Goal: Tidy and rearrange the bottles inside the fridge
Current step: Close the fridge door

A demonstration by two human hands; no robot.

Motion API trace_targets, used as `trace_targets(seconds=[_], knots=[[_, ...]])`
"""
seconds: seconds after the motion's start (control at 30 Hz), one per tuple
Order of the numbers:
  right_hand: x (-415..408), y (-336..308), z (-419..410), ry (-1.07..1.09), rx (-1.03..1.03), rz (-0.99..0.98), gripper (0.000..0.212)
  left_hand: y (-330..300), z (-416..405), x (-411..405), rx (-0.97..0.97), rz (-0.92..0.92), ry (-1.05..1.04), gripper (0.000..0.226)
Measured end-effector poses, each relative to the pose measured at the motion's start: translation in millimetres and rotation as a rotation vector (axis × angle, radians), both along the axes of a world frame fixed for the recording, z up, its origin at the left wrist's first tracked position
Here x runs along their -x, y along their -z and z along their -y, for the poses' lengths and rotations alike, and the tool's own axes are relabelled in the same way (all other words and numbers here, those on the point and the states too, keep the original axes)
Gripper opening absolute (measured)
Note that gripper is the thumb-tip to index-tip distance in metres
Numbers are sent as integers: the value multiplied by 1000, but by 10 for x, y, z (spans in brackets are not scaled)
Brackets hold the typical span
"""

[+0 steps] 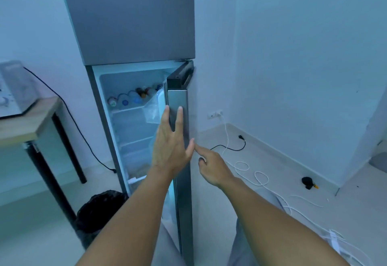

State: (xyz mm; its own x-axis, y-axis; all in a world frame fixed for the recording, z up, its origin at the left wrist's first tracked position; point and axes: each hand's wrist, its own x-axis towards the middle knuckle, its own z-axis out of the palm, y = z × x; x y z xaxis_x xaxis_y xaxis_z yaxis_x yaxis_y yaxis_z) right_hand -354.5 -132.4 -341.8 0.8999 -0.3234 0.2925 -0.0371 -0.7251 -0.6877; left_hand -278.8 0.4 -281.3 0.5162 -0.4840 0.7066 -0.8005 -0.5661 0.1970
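A tall grey fridge point(134, 18) stands against the wall with its lower door point(181, 161) swung open toward me, seen edge-on. Several bottles point(129, 98) lie in a row on the top shelf inside, caps facing out. My left hand point(170, 142) is flat on the door's edge, fingers spread and holding nothing. My right hand point(211, 165) is just to the right of the door, index finger pointing at it and the other fingers curled, with nothing in it. The lower shelves are partly hidden by the door and my arm.
A wooden table with black legs point(31, 127) stands at the left with an appliance on it. A black bin bag point(98, 209) sits at the fridge's foot. White and black cables point(247, 167) trail over the floor at right, near a wall socket point(214, 115).
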Motion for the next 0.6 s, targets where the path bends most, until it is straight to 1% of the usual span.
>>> trace_targets(seconds=[0.07,0.13,0.23,0.3,0.4,0.43,0.53,0.6], knots=[[-133,-9,-40,-52,-2,-13,62,21,-80,-65,-7,-36,-32,101],[-301,-21,-60,-74,7,-31,61,35,-184,-162,-10,-63,-45,103],[-514,-48,-71,-15,51,-43,58,22,-329,-311,-5,-53,-64,102],[-649,-61,-86,11,73,-35,57,36,-400,-406,-10,29,-79,96],[-903,-110,-120,26,91,-1,60,42,-449,-574,-81,266,-129,84],[-1004,-136,-124,25,100,9,61,28,-451,-632,-120,309,-151,81],[-1258,-200,-107,28,137,30,65,-9,-436,-785,-269,332,-231,79],[-1411,-233,-79,28,153,40,68,-4,-414,-898,-339,300,-266,86]])
